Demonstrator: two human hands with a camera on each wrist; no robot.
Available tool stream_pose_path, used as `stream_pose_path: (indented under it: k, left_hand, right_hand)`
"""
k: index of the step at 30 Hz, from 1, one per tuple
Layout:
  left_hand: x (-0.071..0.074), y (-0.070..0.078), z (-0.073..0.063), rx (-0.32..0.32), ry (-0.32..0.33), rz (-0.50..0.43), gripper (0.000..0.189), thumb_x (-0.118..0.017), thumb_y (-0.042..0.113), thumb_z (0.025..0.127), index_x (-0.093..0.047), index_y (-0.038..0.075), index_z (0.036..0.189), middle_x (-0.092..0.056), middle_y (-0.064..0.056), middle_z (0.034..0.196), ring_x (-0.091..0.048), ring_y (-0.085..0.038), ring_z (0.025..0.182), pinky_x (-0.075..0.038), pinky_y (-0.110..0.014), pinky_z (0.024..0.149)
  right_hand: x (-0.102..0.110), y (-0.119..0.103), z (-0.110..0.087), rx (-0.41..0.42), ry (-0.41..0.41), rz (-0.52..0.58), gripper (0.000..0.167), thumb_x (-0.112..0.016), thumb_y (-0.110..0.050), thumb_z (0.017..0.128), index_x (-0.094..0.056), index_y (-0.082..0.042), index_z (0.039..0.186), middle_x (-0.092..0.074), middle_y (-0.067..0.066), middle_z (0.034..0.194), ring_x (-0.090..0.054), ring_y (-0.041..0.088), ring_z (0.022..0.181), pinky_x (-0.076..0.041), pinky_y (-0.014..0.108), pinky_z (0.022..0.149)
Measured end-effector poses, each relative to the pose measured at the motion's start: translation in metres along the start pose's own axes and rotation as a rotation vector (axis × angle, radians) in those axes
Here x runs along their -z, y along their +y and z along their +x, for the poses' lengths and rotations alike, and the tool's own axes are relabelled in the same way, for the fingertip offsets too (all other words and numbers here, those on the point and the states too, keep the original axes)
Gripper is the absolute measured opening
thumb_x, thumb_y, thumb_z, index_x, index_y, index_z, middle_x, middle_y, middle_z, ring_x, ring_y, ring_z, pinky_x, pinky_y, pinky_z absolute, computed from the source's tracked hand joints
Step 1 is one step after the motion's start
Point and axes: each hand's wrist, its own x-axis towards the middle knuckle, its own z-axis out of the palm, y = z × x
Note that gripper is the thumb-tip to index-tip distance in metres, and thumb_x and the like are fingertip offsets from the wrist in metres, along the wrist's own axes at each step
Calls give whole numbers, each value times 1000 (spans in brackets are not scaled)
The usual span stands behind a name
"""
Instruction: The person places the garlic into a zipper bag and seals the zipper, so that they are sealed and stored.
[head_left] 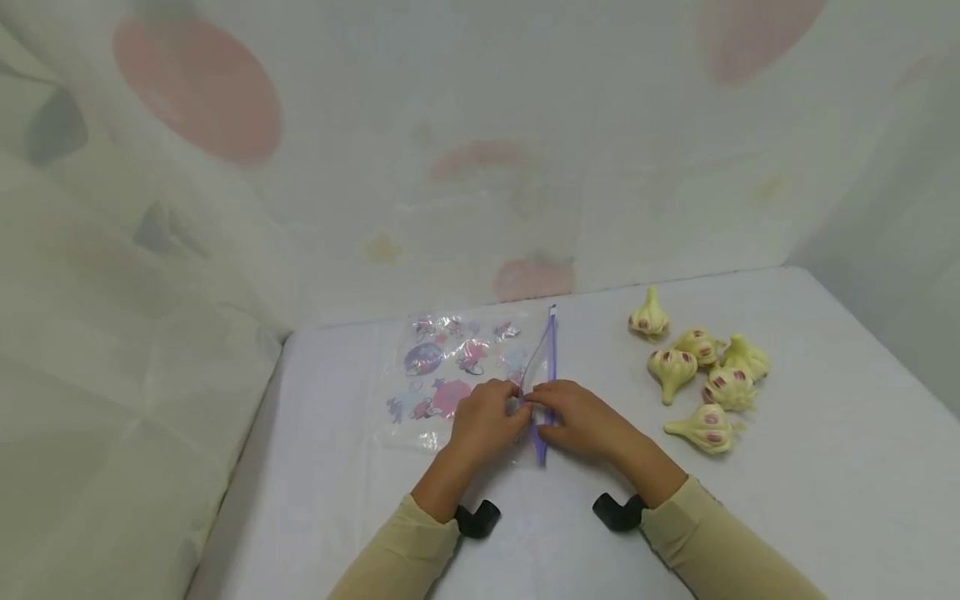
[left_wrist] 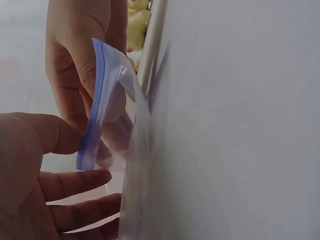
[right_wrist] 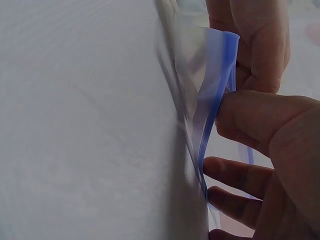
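A clear zip bag (head_left: 472, 354) with pink and purple printed pictures lies flat, its purple zip strip (head_left: 552, 350) on the right side. At the strip, the bag's two edges stand apart in the middle. My left hand (head_left: 487, 417) pinches one edge between thumb and index finger, the other fingers spread below in the left wrist view. From the right, my right hand (head_left: 581, 421) pinches the opposite edge, its thumb (right_wrist: 250, 112) against the purple strip. Both hands' fingertips are close together near the strip's middle.
Several pale yellow garlic bulbs (head_left: 673, 367) with purplish patches lie to the right of the bag, one (head_left: 708, 429) nearest me. A white cloth covers the table (head_left: 810, 500). Printed fabric (head_left: 420, 167) hangs behind and at both sides. Black elbow-shaped pieces (head_left: 478, 518) sit at my wrists.
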Motion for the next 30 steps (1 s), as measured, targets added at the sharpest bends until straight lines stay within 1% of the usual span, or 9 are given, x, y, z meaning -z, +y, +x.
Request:
stream_pose_path:
  k: [4, 7, 10, 13, 16, 20, 23, 26, 30]
  left_hand:
    - [3, 1, 1, 39, -4, -6, 16, -59, 28, 85, -69, 16, 88, -66, 2, 87, -60, -18, 80, -49, -36, 68]
    - [3, -1, 1, 70, -11, -35, 10, -58, 26, 85, -64, 19, 81, -60, 6, 76, -55, -13, 69, -45, -31, 63]
    - [2, -2, 0, 61, 6, -74, 8, -58, 24, 84, -63, 19, 78, -58, 7, 71, -52, -11, 64, -43, -28, 59]
    - [1, -4, -2, 43, 14, -126, 8, -58, 21, 84, -63, 18, 80, -58, 7, 70, -52, -10, 63, -43, -27, 57]
    - [-2, -5, -4, 37, 8, -182, 9, -57, 21, 86, -64, 17, 82, -59, 7, 72, -52, -10, 63, -44, -25, 57]
    - [-4, -7, -3, 34, 34, -297, 12, -56, 22, 89, -67, 15, 86, -61, 6, 73, -52, -9, 63, -45, -24, 56]
    - [-4, -10, -5, 43, 70, -402, 13, -58, 22, 91, -68, 15, 86, -62, 5, 73, -54, -8, 63, -46, -24, 56]
    - [-6, -16, -6, 42, 78, -493, 13, -60, 22, 92, -67, 13, 85, -62, 3, 72, -56, -10, 63, -48, -25, 57]
    - [-10, -26, -4, 70, 39, -624, 19, -61, 22, 95, -67, 8, 84, -62, -1, 72, -56, -12, 63, -49, -25, 56]
  right_hand:
    - [4, -2, 1, -52, -14, -4, 44, -73, -23, 87, -64, -8, 128, -62, 10, 131, -52, 32, 128, -40, 50, 109]
    - [5, -3, 3, -82, -27, 8, 46, -73, -26, 88, -63, -8, 128, -62, 10, 131, -51, 33, 128, -40, 50, 108]
    - [6, -2, 5, -105, -17, 11, 48, -74, -27, 87, -62, -7, 129, -62, 11, 131, -53, 33, 127, -41, 51, 107]
    - [4, 0, 6, -124, -9, 0, 52, -75, -27, 85, -61, -8, 131, -61, 13, 132, -53, 35, 126, -43, 54, 105]
    - [1, 1, 6, -107, -31, -65, 57, -76, -30, 84, -59, -10, 135, -58, 15, 137, -52, 38, 126, -44, 58, 100]
    - [-2, 0, 4, -83, -63, -163, 63, -76, -31, 83, -55, -16, 141, -50, 16, 145, -50, 42, 125, -45, 60, 95]
    - [-4, -3, 4, -73, -71, -181, 64, -74, -29, 84, -53, -17, 143, -46, 15, 149, -48, 42, 126, -44, 61, 94]
    - [-4, -5, 4, -67, -64, -144, 61, -72, -29, 87, -52, -17, 143, -47, 12, 149, -48, 40, 126, -43, 60, 96]
    - [4, -3, 5, -78, -34, -19, 54, -70, -27, 90, -55, -13, 140, -53, 11, 144, -49, 37, 130, -40, 56, 105]
